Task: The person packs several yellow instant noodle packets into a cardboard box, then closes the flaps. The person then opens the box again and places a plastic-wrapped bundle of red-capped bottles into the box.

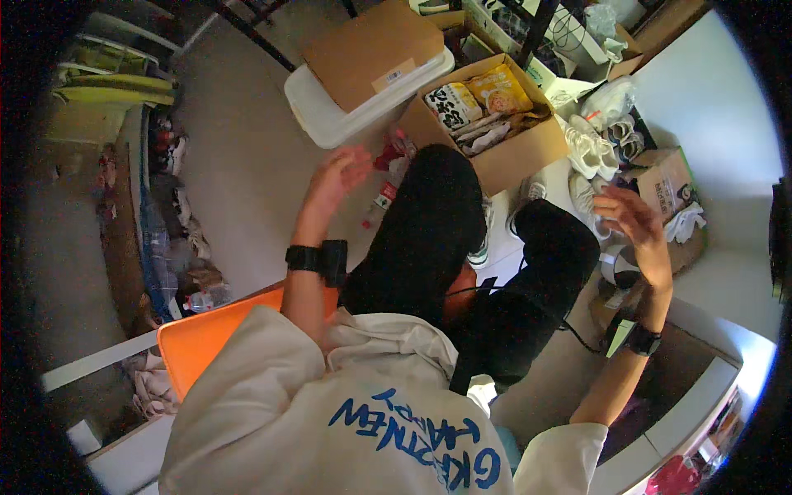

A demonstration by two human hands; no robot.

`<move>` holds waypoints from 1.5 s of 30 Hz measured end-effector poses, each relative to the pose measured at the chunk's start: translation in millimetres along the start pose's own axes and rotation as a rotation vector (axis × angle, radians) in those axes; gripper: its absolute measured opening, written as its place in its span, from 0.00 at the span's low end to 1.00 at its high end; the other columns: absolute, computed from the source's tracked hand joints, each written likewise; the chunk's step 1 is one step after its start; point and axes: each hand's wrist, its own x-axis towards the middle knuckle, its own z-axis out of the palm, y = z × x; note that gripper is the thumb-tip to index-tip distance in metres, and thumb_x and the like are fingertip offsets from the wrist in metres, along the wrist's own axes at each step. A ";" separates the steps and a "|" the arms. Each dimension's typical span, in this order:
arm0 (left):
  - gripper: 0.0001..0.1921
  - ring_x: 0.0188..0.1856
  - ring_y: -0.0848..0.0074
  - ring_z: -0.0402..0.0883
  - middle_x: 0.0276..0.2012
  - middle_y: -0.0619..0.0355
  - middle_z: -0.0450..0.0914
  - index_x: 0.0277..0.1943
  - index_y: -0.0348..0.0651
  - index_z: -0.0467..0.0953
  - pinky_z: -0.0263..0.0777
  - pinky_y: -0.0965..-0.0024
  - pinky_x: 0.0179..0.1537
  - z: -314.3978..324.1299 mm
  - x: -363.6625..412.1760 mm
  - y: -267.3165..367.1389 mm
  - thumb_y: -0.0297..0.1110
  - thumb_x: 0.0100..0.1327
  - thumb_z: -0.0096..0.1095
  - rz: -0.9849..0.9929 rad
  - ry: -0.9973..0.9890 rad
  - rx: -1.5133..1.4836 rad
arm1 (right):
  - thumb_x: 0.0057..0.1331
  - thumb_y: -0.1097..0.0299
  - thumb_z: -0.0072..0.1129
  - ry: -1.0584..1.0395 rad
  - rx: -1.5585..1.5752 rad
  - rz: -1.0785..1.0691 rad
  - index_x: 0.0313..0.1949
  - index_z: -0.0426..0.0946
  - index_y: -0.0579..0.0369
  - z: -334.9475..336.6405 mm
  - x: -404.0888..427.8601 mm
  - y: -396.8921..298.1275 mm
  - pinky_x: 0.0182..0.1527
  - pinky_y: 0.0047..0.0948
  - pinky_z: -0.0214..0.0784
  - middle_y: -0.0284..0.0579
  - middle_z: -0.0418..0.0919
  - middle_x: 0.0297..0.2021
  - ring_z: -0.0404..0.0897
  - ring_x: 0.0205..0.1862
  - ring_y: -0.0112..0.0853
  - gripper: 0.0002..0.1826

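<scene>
My left hand (pixel 337 173) is raised in the air above the floor, left of my knee, blurred, with nothing in it. Plastic bottles (pixel 385 195) lie on the floor just beyond it. Out to the right, my right hand (pixel 631 213) hovers with bent, parted fingers and holds nothing. White shoes (pixel 588 151) and a small cardboard box (pixel 667 185) are nearest to it. Between and beyond my knees stands an open cardboard box (pixel 520 158) holding a yellow food package (pixel 500 90), a white-and-yellow package (pixel 453 105) and other wrapped items.
A flat cardboard box (pixel 371 49) rests on a white plastic lid (pixel 312 114) at the front. More cartons and cables (pixel 566 37) crowd the back right. I sit by an orange seat (pixel 213 340). A roll of tape (pixel 619 266) lies at the right; clothes (pixel 167 216) line the left.
</scene>
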 end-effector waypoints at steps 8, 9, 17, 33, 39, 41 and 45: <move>0.17 0.47 0.73 0.78 0.48 0.54 0.77 0.54 0.38 0.70 0.69 0.72 0.49 95.5 -115.2 124.9 0.39 0.69 0.46 0.259 -0.161 0.413 | 0.69 0.66 0.46 -0.047 0.054 -0.049 0.55 0.67 0.63 25.5 -39.1 15.3 0.49 0.29 0.68 0.46 0.77 0.48 0.76 0.47 0.30 0.19; 0.17 0.48 0.73 0.77 0.49 0.53 0.77 0.54 0.39 0.70 0.69 0.72 0.49 102.4 -124.7 130.9 0.39 0.69 0.46 0.284 -0.209 0.472 | 0.69 0.66 0.46 -0.041 0.058 -0.058 0.55 0.67 0.63 27.8 -39.3 15.1 0.49 0.29 0.68 0.46 0.77 0.48 0.76 0.47 0.30 0.19; 0.19 0.48 0.74 0.77 0.49 0.54 0.77 0.56 0.35 0.69 0.68 0.74 0.49 137.4 -181.8 140.2 0.39 0.70 0.45 0.224 -0.429 0.697 | 0.70 0.66 0.45 -0.147 0.092 -0.115 0.54 0.69 0.61 42.0 -27.0 22.6 0.47 0.26 0.69 0.45 0.77 0.47 0.77 0.45 0.28 0.17; 0.18 0.47 0.75 0.76 0.48 0.57 0.77 0.56 0.43 0.70 0.70 0.71 0.48 52.1 -116.1 73.2 0.41 0.69 0.48 -0.091 -0.097 0.725 | 0.64 0.70 0.47 -0.495 -0.056 0.044 0.53 0.70 0.54 153.9 118.0 23.1 0.37 0.26 0.71 0.39 0.77 0.44 0.77 0.39 0.27 0.17; 0.15 0.35 0.77 0.76 0.35 0.59 0.78 0.48 0.40 0.74 0.70 0.72 0.33 -14.6 51.5 -43.2 0.40 0.63 0.53 -0.221 0.030 0.495 | 0.65 0.65 0.49 -0.798 -0.005 0.633 0.59 0.66 0.48 255.7 237.7 116.7 0.36 0.30 0.75 0.45 0.78 0.41 0.79 0.36 0.31 0.22; 0.12 0.32 0.77 0.76 0.32 0.59 0.78 0.44 0.40 0.75 0.70 0.71 0.30 -43.1 91.1 -105.3 0.38 0.62 0.54 -0.261 0.140 0.446 | 0.64 0.65 0.50 -0.835 -0.251 0.587 0.62 0.61 0.45 290.2 249.1 130.5 0.35 0.32 0.76 0.48 0.78 0.40 0.79 0.36 0.34 0.26; 0.09 0.30 0.76 0.75 0.28 0.59 0.76 0.35 0.41 0.75 0.68 0.73 0.29 -128.2 161.9 -214.4 0.37 0.60 0.55 -0.515 0.128 0.164 | 0.60 0.67 0.49 -0.696 -0.668 0.328 0.69 0.46 0.37 349.0 296.7 208.3 0.39 0.43 0.75 0.58 0.77 0.41 0.79 0.38 0.47 0.38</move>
